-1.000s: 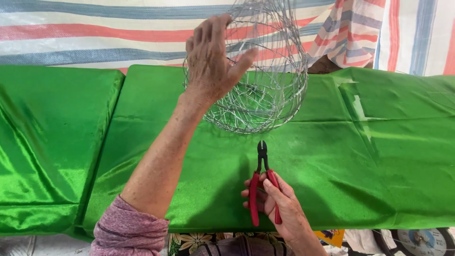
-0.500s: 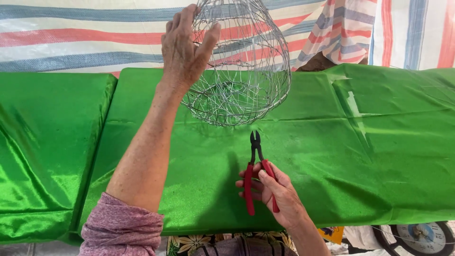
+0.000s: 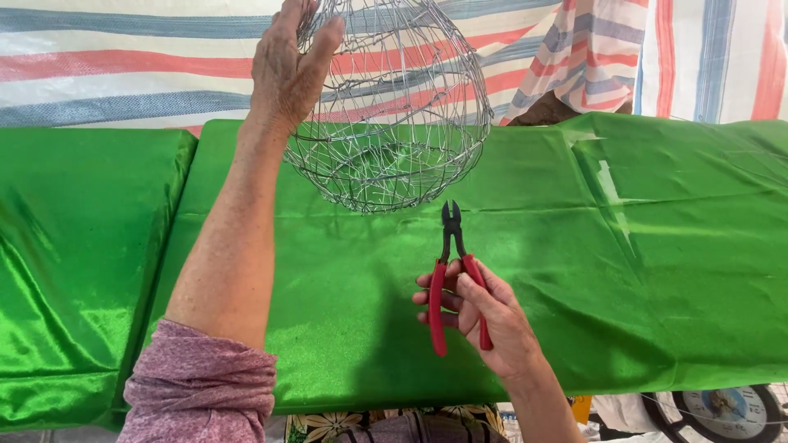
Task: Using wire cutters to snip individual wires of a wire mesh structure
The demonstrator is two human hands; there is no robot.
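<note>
Since a second ago the left hand [image 3: 287, 70] has carried the wire basket [image 3: 394, 107] leftward and higher, its top now past the frame edge, its bottom hanging clear above the green table [image 3: 574, 271]. Fingers clasp its upper rim. Below it, the right hand [image 3: 484, 316] holds red-handled cutters [image 3: 454, 271], closed tip pointing up just under the mesh, so the underside is within reach.

head cam | looks down and forward | close over green table [image 3: 574, 271] | single view
</note>
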